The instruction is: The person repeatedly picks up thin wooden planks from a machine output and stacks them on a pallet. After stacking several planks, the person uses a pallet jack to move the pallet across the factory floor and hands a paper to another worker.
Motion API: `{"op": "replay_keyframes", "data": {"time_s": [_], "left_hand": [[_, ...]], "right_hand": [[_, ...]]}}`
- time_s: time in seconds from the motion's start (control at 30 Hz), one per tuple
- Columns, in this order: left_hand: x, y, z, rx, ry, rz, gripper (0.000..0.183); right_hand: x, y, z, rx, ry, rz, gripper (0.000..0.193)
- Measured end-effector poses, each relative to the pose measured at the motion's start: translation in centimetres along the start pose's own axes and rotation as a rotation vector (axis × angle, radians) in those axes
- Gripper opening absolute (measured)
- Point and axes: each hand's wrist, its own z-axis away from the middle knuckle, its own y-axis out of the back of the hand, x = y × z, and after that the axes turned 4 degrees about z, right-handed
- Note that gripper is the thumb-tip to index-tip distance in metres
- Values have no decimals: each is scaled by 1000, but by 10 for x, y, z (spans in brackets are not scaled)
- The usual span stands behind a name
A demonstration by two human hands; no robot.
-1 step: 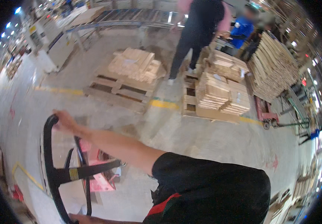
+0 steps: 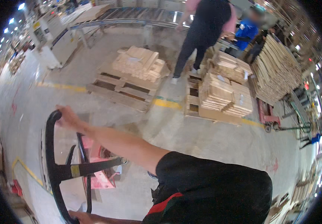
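Observation:
The black loop handle (image 2: pixel 51 149) of a pallet jack stands at the lower left, with a small lever inside the loop. Its pinkish-red base (image 2: pixel 98 179) shows on the floor behind the handle. My right hand (image 2: pixel 70 118) is closed on the handle's upper end, its bare forearm coming out of a black sleeve. At the lower edge, my left hand (image 2: pixel 81 217) grips the opposite end and is partly cut off by the frame.
Stacked wooden boards (image 2: pixel 136 61) lie on a wooden pallet (image 2: pixel 121 91) ahead. Further right stand a second loaded pallet (image 2: pixel 220 95) and a tall stack of boards (image 2: pixel 276 71) by a red pallet jack (image 2: pixel 267 114). A person (image 2: pixel 202 31) stands between pallets, near a roller conveyor (image 2: pixel 138 14).
The surrounding scene has shifted slightly to the right in the picture. Both hands stay on the handle.

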Motion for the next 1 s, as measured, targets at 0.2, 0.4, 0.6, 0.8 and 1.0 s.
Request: {"op": "replay_keyframes", "data": {"time_s": [0.2,0.4,0.6,0.8,1.0], "left_hand": [[-34,11,8,-63,29,-204,54],[-17,16,7,-114,-4,-245,49],[-34,18,-8,-89,-41,-308,43],[-80,9,-14,-168,25,-220,51],[-167,-26,-21,-167,75,52,42]], "right_hand": [[-27,26,-3,45,22,40,22],[-23,38,6,147,118,66,22],[-36,38,25,171,71,15,21],[-66,82,70,114,27,43,27],[-98,103,145,122,168,-54,28]]}}
